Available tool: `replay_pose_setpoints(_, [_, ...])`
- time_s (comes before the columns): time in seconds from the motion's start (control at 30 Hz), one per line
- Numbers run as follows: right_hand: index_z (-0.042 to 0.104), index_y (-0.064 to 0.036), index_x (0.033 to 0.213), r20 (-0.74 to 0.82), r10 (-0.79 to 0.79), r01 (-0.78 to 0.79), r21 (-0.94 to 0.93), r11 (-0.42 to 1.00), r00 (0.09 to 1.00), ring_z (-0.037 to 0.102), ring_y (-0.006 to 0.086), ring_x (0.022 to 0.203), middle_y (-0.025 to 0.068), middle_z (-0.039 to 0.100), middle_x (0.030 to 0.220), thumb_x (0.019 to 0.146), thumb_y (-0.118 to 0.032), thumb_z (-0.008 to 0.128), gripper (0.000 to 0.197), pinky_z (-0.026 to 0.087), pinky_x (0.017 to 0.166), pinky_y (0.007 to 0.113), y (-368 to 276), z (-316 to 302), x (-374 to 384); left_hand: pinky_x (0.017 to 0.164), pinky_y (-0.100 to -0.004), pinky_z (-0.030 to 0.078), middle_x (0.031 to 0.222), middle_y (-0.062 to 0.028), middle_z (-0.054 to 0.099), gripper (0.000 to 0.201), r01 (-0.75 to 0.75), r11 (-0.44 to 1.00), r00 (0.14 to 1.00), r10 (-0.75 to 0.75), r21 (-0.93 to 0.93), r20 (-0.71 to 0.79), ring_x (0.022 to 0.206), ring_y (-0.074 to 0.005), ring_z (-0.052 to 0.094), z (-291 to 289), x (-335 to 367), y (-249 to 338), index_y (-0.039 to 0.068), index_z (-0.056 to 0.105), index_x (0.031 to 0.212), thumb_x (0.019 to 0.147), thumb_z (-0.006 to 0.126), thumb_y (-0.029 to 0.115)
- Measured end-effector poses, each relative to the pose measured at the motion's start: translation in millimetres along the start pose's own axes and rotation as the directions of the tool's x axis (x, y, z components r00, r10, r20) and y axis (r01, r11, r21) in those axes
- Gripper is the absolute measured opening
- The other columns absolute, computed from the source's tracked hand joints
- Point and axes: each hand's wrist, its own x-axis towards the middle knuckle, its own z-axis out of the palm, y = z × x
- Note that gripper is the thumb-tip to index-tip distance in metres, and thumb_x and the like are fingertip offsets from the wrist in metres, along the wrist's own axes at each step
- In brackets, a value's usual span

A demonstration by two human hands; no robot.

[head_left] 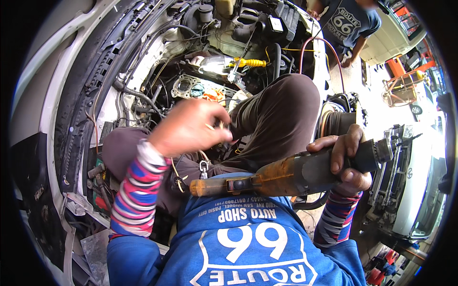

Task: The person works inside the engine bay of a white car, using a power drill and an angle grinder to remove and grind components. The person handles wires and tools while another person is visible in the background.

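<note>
My right hand (347,159) grips the thick dark end of a worn yellow-and-black power tool (286,176). The tool lies across my lap in front of my shirt, its narrow yellow end with a switch toward the left and a ribbed metal collar at the right; its exact kind I cannot tell. Raised over my lap, my left hand (193,125) is blurred by motion. Its fingers are curled together at the tips, around something small that I cannot make out. Below it a metal swivel clip (204,168) hangs beside a thin pale cord.
I sit inside a car's engine bay, knees bent. Ahead is an opened engine block (188,86) with an orange cloth (212,95) on it. Beyond stands a lit yellow-handled work lamp (250,62). A hammer-like tool (98,177) lies left. Another person (348,26) stands far right.
</note>
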Motion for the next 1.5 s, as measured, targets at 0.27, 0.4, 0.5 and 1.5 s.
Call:
replay_pose_setpoints(0.27, [0.051, -0.0063, 0.103, -0.158, 0.126, -0.15, -0.151, 0.977, 0.979, 0.065, 0.0193, 0.076, 0.0049, 0.058, 0.075, 0.079, -0.021, 0.076, 0.037, 0.055, 0.097, 0.054, 21.5, 10.0, 27.2, 0.048, -0.0204, 0.032, 0.066, 0.0061, 0.039, 0.058, -0.193, 0.296, 0.974, -0.06, -0.936, -0.22, 0.055, -0.0026, 0.037, -60.7, -70.5, -5.8, -0.01, 0.053, 0.132, 0.087, 0.059, 0.026])
replay_pose_setpoints(0.4, [0.051, -0.0014, 0.112, -0.229, 0.168, -0.201, -0.133, 0.97, 0.959, 0.071, 0.0299, 0.089, 0.0123, 0.066, 0.084, 0.086, -0.019, 0.073, 0.038, 0.057, 0.092, 0.048, 25.7, 8.9, 33.4, 0.051, -0.0195, 0.032, 0.072, 0.0032, 0.047, 0.035, -0.327, 0.324, 0.932, -0.043, -0.888, -0.359, 0.056, -0.0027, 0.037, -42.6, -64.9, -5.1, -0.006, 0.056, 0.13, 0.1, 0.062, 0.012])
replay_pose_setpoints(0.5, [0.051, -0.0011, 0.116, -0.258, 0.193, -0.205, -0.02, 0.979, 0.947, 0.072, 0.0321, 0.092, 0.014, 0.068, 0.089, 0.09, -0.022, 0.071, 0.04, 0.058, 0.087, 0.045, 25.7, 9.7, 38.6, 0.055, -0.0222, 0.037, 0.077, 0.0007, 0.052, 0.04, -0.314, 0.446, 0.926, -0.052, -0.838, -0.374, 0.062, -0.0053, 0.045, -37.7, -39.3, 5.2, -0.001, 0.06, 0.123, 0.102, 0.066, 0.032])
replay_pose_setpoints(1.5, [0.057, -0.0022, 0.123, -0.208, 0.27, -0.314, -0.215, 0.925, 0.94, 0.071, 0.0186, 0.082, 0.0085, 0.069, 0.094, 0.078, 0.0, 0.079, 0.05, 0.058, 0.078, 0.033, 17.8, 28.0, 103.0, 0.073, -0.0346, 0.055, 0.082, -0.0126, 0.074, 0.032, -0.355, 0.906, 0.923, 0.3, -0.23, -0.243, 0.075, -0.0199, 0.071, -59.5, 53.2, 75.1, -0.005, 0.073, 0.101, 0.096, 0.067, 0.027])
